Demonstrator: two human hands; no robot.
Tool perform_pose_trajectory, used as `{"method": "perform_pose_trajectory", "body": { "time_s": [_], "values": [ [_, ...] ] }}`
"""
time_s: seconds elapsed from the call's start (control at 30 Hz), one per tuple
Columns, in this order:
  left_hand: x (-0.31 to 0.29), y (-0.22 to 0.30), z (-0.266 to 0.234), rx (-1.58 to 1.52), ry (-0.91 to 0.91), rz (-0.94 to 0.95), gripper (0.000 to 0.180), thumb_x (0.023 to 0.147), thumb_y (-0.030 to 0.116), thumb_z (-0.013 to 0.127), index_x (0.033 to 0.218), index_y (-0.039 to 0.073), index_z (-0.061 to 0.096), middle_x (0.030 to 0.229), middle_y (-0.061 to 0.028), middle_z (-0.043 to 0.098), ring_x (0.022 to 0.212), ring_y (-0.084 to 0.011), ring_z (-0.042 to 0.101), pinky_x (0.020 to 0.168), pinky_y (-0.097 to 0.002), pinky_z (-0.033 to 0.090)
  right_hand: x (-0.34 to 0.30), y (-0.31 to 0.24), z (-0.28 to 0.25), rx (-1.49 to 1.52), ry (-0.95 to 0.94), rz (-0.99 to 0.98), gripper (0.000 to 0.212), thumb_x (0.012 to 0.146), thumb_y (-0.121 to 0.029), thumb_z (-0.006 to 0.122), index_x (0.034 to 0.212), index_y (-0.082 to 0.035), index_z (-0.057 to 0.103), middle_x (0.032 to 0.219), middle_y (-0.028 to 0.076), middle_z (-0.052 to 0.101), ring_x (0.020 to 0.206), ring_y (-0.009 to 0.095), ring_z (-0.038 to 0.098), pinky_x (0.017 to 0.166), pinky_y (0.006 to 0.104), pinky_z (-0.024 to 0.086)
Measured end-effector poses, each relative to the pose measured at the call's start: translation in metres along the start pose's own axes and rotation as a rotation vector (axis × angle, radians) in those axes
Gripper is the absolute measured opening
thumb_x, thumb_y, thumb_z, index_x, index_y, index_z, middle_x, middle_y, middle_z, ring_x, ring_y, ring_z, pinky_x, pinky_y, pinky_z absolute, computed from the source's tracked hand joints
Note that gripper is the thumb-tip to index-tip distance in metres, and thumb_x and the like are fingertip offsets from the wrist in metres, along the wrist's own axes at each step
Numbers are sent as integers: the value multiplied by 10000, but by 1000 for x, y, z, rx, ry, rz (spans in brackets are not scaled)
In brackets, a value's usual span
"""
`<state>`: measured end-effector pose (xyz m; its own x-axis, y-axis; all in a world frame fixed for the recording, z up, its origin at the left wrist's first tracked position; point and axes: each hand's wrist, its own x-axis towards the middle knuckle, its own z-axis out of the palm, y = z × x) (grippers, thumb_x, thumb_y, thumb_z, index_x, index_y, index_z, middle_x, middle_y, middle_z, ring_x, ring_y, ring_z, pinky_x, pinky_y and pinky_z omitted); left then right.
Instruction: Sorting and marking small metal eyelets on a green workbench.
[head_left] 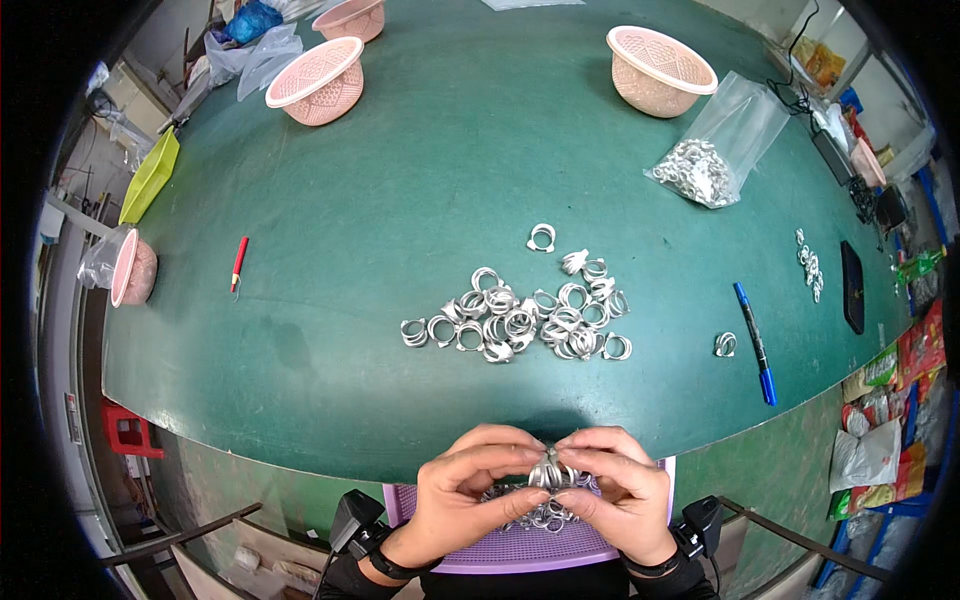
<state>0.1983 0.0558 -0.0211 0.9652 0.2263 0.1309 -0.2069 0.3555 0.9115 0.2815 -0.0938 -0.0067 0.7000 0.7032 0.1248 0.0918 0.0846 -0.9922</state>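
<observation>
Close to the table's near edge, my left hand [462, 482] and my right hand [622, 488] meet fingertip to fingertip. Pinched between them is a small cluster of silvery metal rings [546, 474]; the fingers hide part of it, so I cannot tell how many rings are in it. Right below the hands is a purple mesh basket [520, 556] with many more rings inside. Beyond the hands, a loose heap of metal rings [519, 322] lies on the green table [400, 200], and one ring [541, 238] sits apart behind it.
To the right lie a blue pen [755, 345], a few stray rings [725, 345], a row of small metal pieces [809, 266] and a black phone [852, 288]. A clear bag [722, 150] holds metal parts. Pink baskets [318, 90] stand farther back. A red-handled tool [239, 265] lies left.
</observation>
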Motion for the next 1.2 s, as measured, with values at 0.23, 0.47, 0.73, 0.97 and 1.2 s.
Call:
{"method": "perform_pose_trajectory", "body": {
  "time_s": [0.23, 0.47, 0.73, 0.97, 1.2],
  "values": [
    [2, 1, 2, 7, 14, 21, 610, 658, -152, 629, 1183, 38, 383, 1104, -162, 427, 1036, -271, 501, 876, -373, 457, -4, 6, 7, 312, 128, 6, 476, 681, 112, 641, 1111, 15, 462, 1076, 169, 475, 955, 234, 547, 839, 344, 470],
    [3, 5, 0, 24, -34, -53, 433, 702, -133, 602, 1107, -45, 478, 1115, -152, 447, 995, -221, 530, 848, -305, 475, -6, 7, 3, 231, 111, -24, 334, 686, 111, 638, 989, 42, 516, 1033, 160, 483, 918, 223, 561, 796, 328, 495],
    [-2, 0, 1, -135, 42, -265, 285, 759, -90, 573, 1041, -79, 525, 1072, -144, 498, 937, -172, 546, 779, -258, 495, -3, 0, -2, 342, 105, 224, 190, 767, 50, 585, 956, 66, 566, 981, 131, 501, 845, 164, 564, 704, 260, 502],
    [-2, -1, 1, -217, 40, -310, 296, 766, -86, 569, 1058, -68, 519, 1049, -129, 514, 919, -153, 548, 762, -239, 488, -4, 6, 0, 452, 125, 241, 185, 794, 34, 565, 976, 63, 549, 974, 115, 503, 837, 134, 535, 695, 226, 454],
    [-1, 1, 5, -198, 81, -307, 272, 747, -91, 592, 1011, -59, 532, 990, -110, 533, 851, -128, 564, 729, -225, 488, -4, 9, 2, 466, 118, 290, 166, 821, 1, 545, 977, 56, 542, 945, 98, 524, 829, 124, 536, 704, 234, 451]
  ]
}}
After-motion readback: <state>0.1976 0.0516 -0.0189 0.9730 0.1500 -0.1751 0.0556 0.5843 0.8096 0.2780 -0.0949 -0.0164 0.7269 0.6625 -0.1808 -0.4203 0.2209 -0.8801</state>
